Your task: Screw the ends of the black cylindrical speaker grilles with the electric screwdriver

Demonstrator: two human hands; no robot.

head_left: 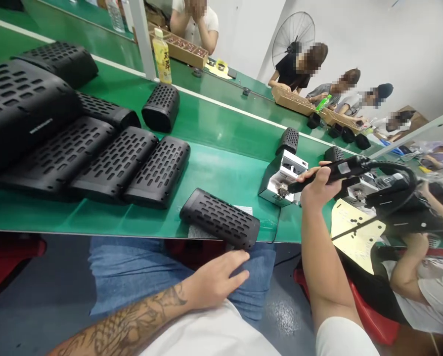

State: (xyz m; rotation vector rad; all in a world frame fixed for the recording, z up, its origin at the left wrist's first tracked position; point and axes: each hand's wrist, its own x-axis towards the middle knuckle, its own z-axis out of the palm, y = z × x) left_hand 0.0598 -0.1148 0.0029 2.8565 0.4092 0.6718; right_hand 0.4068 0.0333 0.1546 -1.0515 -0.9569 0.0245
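Note:
My right hand (321,187) is wrapped round a black electric screwdriver (340,170) with a cable at its rear end. Its tip points left and down at the front of a small black-and-white screw feeder (286,175); whether they touch I cannot tell. Below the table edge, over my lap, my left hand (219,279) has its fingers stretched out and thumb apart, holding nothing. Just above its fingertips a black perforated housing (221,217) lies at a slant on the table's front edge; contact with it is unclear.
Several more black perforated housings (158,170) lie in a row and pile at left on the green table (221,163). One housing (162,106) stands near a yellow drink bottle (162,57). At right are a yellow sheet (355,232) and a co-worker's arm (409,254). Other people sit across.

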